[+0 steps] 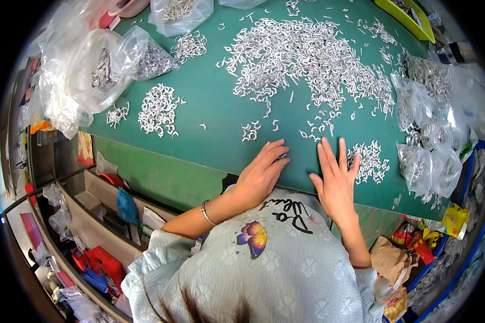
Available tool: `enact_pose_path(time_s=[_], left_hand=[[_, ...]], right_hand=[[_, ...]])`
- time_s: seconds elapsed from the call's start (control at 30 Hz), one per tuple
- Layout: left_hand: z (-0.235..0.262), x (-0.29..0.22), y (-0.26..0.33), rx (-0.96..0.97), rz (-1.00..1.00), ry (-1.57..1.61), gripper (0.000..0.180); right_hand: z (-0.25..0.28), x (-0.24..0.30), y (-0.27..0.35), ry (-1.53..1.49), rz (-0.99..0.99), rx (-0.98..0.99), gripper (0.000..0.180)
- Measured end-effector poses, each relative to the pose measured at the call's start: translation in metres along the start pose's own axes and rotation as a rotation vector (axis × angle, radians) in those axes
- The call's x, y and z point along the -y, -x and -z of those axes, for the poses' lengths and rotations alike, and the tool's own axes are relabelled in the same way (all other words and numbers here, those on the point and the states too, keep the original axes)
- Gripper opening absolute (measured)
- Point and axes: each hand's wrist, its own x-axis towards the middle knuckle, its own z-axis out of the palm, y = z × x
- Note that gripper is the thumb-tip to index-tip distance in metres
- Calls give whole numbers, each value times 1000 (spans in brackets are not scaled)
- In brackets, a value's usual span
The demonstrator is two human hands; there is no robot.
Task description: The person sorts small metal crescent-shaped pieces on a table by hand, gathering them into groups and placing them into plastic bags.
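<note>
My left hand (264, 171) rests near the front edge of the green table, fingers curled together; a few small silver curved metal pieces (280, 158) show between fingers and thumb. Just beyond it are a small cluster of the same pieces (250, 131) and a couple of loose ones. My right hand (335, 175) lies flat and open on the tabletop, holding nothing. Its fingertips reach toward scattered pieces (323, 123), and its right side is next to a small heap (369, 162). A large spread of the pieces (302, 56) covers the middle and far part of the table.
Another heap (159, 110) lies on the left of the green table (210, 97). Clear plastic bags of metal parts stand at the left (151, 59) and right (431, 167). A yellow-green tray (415, 21) sits at the far right. Shelves with a red case (105, 266) are below left.
</note>
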Motion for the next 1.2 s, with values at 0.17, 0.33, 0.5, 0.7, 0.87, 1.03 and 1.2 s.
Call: enact_pose_path(time_s=[0.17, 0.33, 0.5, 0.7, 0.87, 1.03, 1.2], left_hand=[[-1, -2, -2, -10, 4, -2, 26], [-1, 0, 1, -2, -14, -7, 29], [-3, -3, -4, -34, 16, -15, 29], [-3, -4, -4, -18, 20, -13, 32], [-3, -10, -6, 1, 41, 32, 33], [-9, -10, -9, 91, -80, -94, 32], [-8, -3, -4, 76, -60, -116, 29]], right_hand=[[6, -1, -5, -18, 16, -98, 70], [0, 0, 5, 46, -29, -14, 70], [6, -4, 6, 19, -86, -152, 71], [-19, 6, 22, 112, -13, 64, 81], [-26, 21, 8, -1, 59, -57, 80], [-5, 9, -7, 39, -35, -104, 71], [-10, 13, 1, 5, -37, -82, 74]])
